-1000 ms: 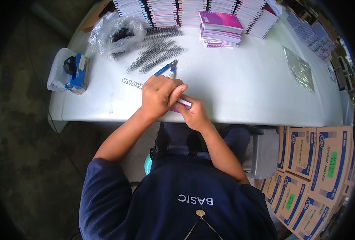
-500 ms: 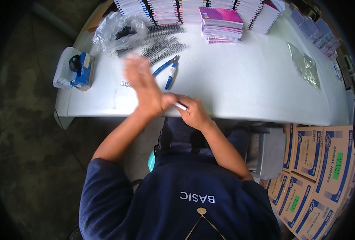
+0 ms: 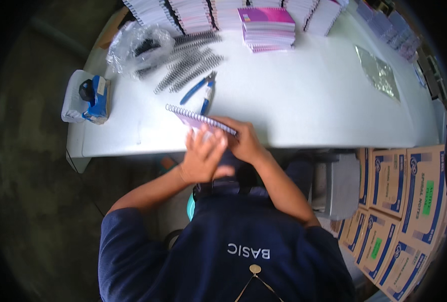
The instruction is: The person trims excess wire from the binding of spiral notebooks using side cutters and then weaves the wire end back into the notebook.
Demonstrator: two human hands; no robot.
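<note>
Watching from afar, I see the right hand (image 3: 246, 142) gripping one end of a spiral notebook (image 3: 189, 120), which sits between both hands at the near edge of the tabletop (image 3: 314, 105), coiled edge (image 3: 213, 123) uppermost, perhaps so the binding is exposed. The left hand (image 3: 201, 158) is open and spread before the notebook; I cannot tell whether it presses there. Just beyond the hands, blue-handled pliers (image 3: 210, 91) lie with handles parted, likely for easy reach. Farther ahead of the left hand, loose coils (image 3: 183, 72) lie beside a clear bag (image 3: 118, 54).
</note>
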